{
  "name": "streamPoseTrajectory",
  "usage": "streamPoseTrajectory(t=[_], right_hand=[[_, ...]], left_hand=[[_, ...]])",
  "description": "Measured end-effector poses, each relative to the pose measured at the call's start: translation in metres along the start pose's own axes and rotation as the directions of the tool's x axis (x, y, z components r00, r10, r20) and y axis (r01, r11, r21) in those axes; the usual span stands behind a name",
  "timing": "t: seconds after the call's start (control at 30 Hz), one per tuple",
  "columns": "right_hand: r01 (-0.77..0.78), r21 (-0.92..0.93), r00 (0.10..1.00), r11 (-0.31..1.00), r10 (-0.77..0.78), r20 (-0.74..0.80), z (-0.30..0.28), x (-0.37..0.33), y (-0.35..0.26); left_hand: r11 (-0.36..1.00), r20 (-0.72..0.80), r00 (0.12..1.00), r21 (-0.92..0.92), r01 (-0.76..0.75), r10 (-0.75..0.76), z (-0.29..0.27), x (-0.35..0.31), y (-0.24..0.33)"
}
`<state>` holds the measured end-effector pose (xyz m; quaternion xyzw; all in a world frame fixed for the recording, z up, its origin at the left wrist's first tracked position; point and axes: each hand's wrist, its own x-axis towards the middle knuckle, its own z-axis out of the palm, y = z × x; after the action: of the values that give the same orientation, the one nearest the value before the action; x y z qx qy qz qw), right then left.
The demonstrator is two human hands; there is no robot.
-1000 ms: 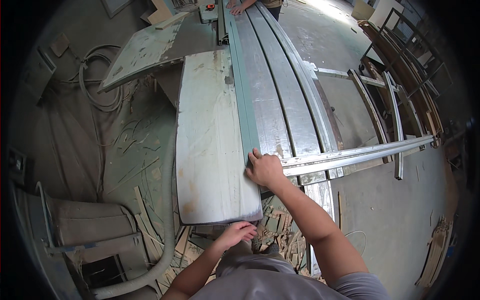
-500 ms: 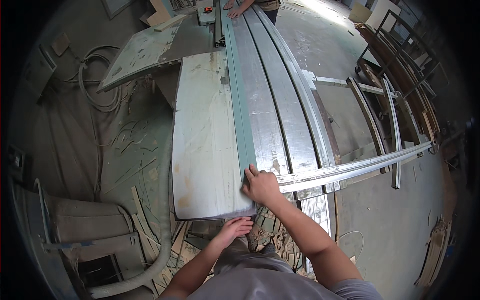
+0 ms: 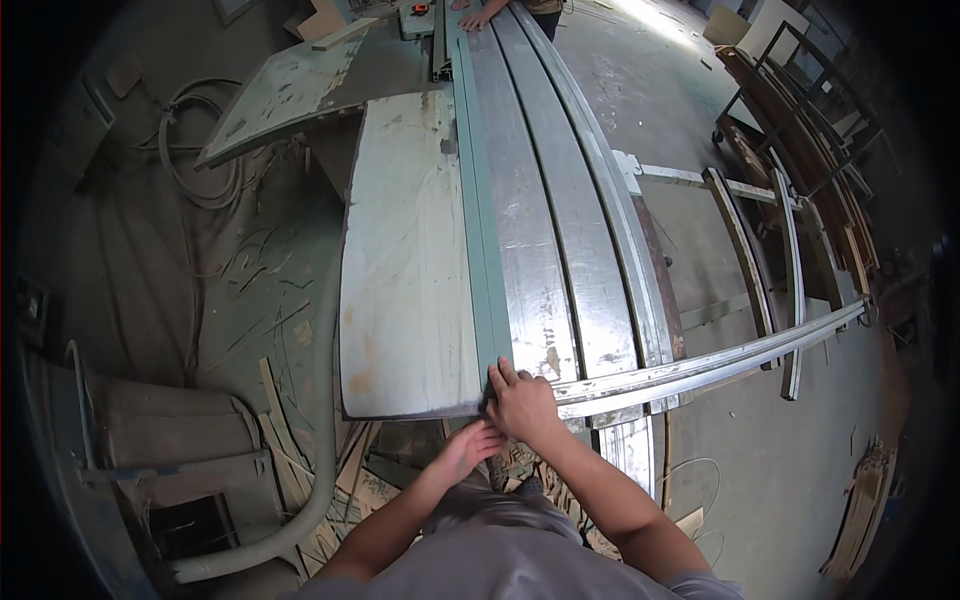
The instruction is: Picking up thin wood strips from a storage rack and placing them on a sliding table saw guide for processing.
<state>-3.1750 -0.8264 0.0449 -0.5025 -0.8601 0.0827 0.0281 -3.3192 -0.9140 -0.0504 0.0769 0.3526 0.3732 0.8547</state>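
Note:
A long green board strip, with a lengthwise line along it, runs away from me over the panel saw's table. My right hand grips its near end, fingers stretched over the top and thumb at the left side. Below that end, at the table's front edge, my left hand is open, palm turned up, fingers lightly bent. Its fingertips come close to the right hand; whether they touch the strip's underside I cannot tell. Left of the strip lies the pale worn saw table; on its right is the grooved metal sliding table.
A metal crossbar reaches right from beside my right hand to an outrigger frame. At the far end, a co-worker's hand rests near the strip. Wood offcuts and a grey hose lie at lower left.
My right hand, the strip's near end and the crossbar have come slightly toward me. My left hand has moved a little up, closer to the right hand.

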Motion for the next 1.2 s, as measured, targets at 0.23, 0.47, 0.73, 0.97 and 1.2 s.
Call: streamPoseTrajectory(t=[0.23,0.47,0.73,0.97,1.2], right_hand=[[0.007,0.008,0.999,1.0,-0.006,-0.035,-0.009,0.007,0.004],[-0.018,0.1,1.0,0.995,0.018,-0.002,-0.017,0.022,0.0],[-0.059,0.13,0.997,0.99,0.053,0.052,-0.008,-0.063,-0.024],[-0.079,0.131,0.995,0.988,0.07,0.073,-0.013,-0.147,-0.043],[-0.05,0.171,0.998,0.984,0.042,0.05,-0.018,-0.213,-0.063]], left_hand=[[0.992,-0.004,0.999,-0.12,0.039,-0.04,0.008,0.027,0.037],[0.997,-0.085,0.996,-0.074,0.005,-0.011,0.016,0.047,0.071],[0.996,-0.135,0.987,0.034,-0.085,0.088,0.035,0.013,0.027],[0.991,-0.238,0.971,0.13,-0.007,0.038,0.058,-0.033,-0.04],[0.978,-0.2,0.978,0.207,-0.015,0.057,0.06,-0.073,-0.086]])
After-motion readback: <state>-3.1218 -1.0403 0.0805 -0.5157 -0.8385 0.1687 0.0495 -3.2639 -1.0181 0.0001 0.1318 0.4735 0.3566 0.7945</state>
